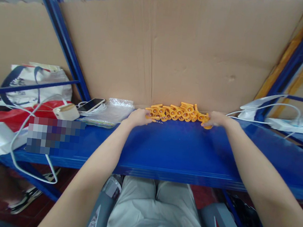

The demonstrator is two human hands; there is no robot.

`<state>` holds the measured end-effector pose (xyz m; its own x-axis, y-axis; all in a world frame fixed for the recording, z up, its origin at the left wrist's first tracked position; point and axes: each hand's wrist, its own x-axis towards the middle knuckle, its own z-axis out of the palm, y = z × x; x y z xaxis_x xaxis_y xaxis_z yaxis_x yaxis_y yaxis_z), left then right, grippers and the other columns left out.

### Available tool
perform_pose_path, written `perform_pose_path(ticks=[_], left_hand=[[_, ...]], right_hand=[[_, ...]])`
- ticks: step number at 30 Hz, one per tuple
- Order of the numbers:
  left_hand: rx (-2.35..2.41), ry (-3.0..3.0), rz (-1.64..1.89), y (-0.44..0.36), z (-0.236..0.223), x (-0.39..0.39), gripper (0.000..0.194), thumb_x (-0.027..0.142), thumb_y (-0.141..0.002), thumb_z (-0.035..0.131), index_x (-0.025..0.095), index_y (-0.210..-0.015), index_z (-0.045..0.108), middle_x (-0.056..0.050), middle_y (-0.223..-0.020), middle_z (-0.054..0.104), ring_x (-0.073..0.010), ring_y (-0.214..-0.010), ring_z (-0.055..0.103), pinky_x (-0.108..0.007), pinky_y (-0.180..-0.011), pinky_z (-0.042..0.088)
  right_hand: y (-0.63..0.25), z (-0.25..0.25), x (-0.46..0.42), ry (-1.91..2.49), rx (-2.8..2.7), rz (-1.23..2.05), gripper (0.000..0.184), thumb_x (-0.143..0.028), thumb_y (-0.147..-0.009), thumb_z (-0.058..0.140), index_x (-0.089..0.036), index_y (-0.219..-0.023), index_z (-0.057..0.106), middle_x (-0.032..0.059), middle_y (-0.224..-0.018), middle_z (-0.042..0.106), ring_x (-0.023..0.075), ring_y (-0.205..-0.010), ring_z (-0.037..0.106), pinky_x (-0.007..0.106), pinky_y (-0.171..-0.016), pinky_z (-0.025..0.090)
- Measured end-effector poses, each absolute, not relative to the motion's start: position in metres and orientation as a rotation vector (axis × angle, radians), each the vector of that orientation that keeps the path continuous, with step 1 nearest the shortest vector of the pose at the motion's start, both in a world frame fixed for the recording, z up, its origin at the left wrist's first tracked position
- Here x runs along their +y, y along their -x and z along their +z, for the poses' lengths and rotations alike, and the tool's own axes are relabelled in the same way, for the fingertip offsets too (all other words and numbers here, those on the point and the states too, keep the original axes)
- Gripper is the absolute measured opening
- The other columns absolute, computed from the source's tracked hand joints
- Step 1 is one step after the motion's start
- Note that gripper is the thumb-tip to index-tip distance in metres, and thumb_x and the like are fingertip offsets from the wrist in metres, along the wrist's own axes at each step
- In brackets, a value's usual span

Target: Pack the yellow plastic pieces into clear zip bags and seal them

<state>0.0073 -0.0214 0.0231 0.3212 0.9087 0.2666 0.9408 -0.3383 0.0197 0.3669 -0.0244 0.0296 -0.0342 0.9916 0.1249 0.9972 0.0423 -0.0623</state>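
Observation:
A low pile of orange tube-shaped pieces [179, 112] lies at the back of the blue shelf, against the cardboard. Their round ends face me; the exact kind is too small to tell. My left hand [139, 117] is curled against the pile's left end, with its fingertips on the pieces there. At the opposite end, my right hand [215, 119] has its fingers bent around a few outer orange pieces. Both arms reach forward, so the pile sits between the two hands. Parts of the fingers are hidden by the pieces.
Left of the pile lie clear plastic bags [110, 112] and a phone [91, 105] with a white cable. Farther left are a red bag [28, 114], a white adapter [66, 112] and a tote bag [40, 82]. A power strip [289, 125] stands right. Cardboard [202, 50] closes the back.

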Motion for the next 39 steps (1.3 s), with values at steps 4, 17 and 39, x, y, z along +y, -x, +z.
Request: perform_pose_path(ticks=[4,17,39], left_hand=[[-1.597,2.508,-0.478,-0.013,0.019,-0.023,0.032,0.035,-0.079,0.059,0.019,-0.104,0.070,-0.007,-0.089,0.075,-0.0235,-0.085,0.069,-0.028,-0.074,0.047],[-1.505,2.565,-0.569,-0.022,0.016,-0.026,0.032,0.030,-0.075,0.062,0.018,-0.103,0.071,-0.005,-0.084,0.073,-0.0211,-0.078,0.067,-0.027,-0.070,0.045],[-1.552,2.471,-0.564,-0.028,0.011,-0.027,0.029,0.037,-0.079,0.061,0.021,-0.101,0.072,-0.007,-0.099,0.075,-0.0260,-0.093,0.069,-0.029,-0.075,0.049]], right_hand=[[-0.336,0.028,-0.026,1.964,-2.292,-0.141,0.023,-0.025,-0.071,0.077,-0.014,-0.091,0.071,0.0090,-0.088,0.074,0.0241,-0.081,0.070,0.029,-0.068,0.051],[-0.298,0.002,-0.015,1.292,-2.388,-0.095,0.030,-0.022,-0.080,0.069,-0.019,-0.110,0.073,0.0117,-0.114,0.072,0.0296,-0.110,0.066,0.046,-0.097,0.051],[-0.294,-0.007,-0.010,1.067,-2.336,-0.021,0.032,-0.024,-0.086,0.064,-0.020,-0.117,0.070,0.0120,-0.122,0.068,0.0283,-0.118,0.061,0.051,-0.103,0.045]])
